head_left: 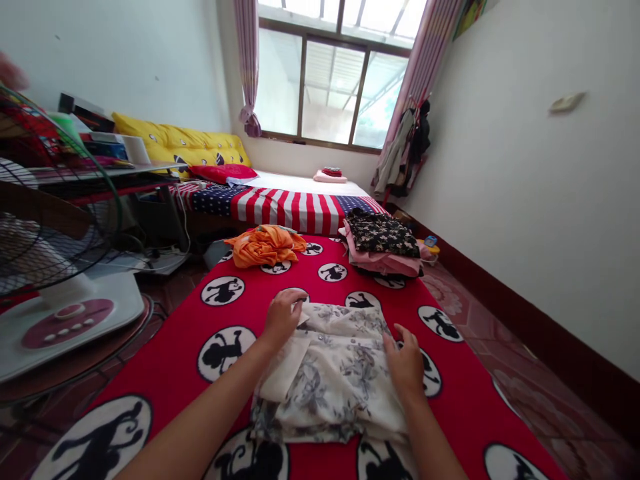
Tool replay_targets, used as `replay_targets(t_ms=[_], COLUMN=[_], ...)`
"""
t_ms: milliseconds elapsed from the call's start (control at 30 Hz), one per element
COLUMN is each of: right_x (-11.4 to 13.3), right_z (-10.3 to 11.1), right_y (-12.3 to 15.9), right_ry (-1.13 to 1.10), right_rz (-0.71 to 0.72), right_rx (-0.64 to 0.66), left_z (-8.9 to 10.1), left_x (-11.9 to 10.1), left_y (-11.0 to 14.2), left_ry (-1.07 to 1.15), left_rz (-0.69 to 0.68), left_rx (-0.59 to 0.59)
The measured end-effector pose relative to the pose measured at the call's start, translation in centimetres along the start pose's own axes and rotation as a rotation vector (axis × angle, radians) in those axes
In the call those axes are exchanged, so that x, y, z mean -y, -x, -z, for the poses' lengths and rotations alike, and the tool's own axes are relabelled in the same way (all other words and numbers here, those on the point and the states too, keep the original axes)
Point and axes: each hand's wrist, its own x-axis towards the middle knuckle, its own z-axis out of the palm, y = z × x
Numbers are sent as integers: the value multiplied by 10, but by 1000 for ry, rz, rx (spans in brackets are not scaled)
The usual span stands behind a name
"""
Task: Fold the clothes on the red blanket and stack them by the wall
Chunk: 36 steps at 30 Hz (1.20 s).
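A cream shirt with grey floral print [330, 380] lies folded over on a red monkey-print blanket [453, 380], its buttons showing near the top. My left hand [283, 319] is shut on the shirt's upper folded edge. My right hand [405, 360] rests on the shirt's right side, fingers apart, holding nothing. Beyond the hands lie a crumpled orange garment [265, 245] and a stack of folded clothes [381, 243], black floral on top of pink. Neither hand touches them.
A floor fan [50, 220] stands at the left, below a cluttered shelf [100, 160]. A blurred, possibly human hand [11, 72] shows at the top left edge. A bed with a striped spread [280, 210] lies ahead, below a window [330, 83]. Clothes [405, 147] hang at its right.
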Motion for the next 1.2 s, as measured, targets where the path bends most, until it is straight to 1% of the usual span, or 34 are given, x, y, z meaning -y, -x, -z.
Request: replay_targets(t_ms=[67,133,200,267,333,400,467,533,633,700,733,800,867,933,1000,1033,1100,1167,1200], right_x=[-6,-8,-8,-8,-8,-7,-7,-7,-9,-9,-7,2,16,32,42,42,34,17,8], right_z=[-8,-14,-16,-15,-14,-12,-12,-12,-11,-9,-9,-8,-9,-13,-18,-20,-20,-15,-11], right_y=[7,13,16,17,18,18,19,19,19,19,19,16,9,-3,-20,-28,-44,-55,-58], right_ry=[10,11,6,-11,-31,-51,-63,-74,-102,-107,-95,-62,-41,-33,12,50,151,248,262], right_rz=[-14,-1,13,21,13,-8,-27,-37,-52,-36,-6,108,259,376,398,372,254,103,41], right_rx=[1,0,-15,-24,-33,-41,-48,-49,-48,-57,-77,-130,-135,-52,63,112,196,275,297], left_z=[-14,-30,-44,-54,-59,-58,-50,-35,-1,26,39,61,73,78,77,75,72,69,67], left_x=[-15,-26,-32,-35,-34,-30,-24,-14,8,25,33,42,41,30,16,8,-3,-10,-12], left_y=[-17,-29,-34,-36,-36,-35,-32,-25,-6,16,30,59,88,111,126,130,133,131,129], left_ry=[-79,-124,-154,-185,-211,-239,-272,-280,-146,-10,36,82,97,103,101,89,46,-12,-35], left_rz=[-44,-55,-50,-40,-28,1,46,96,155,208,247,334,418,490,559,587,625,636,630], left_rx=[151,220,250,283,298,274,222,147,8,-39,-30,28,84,117,143,162,194,231,250])
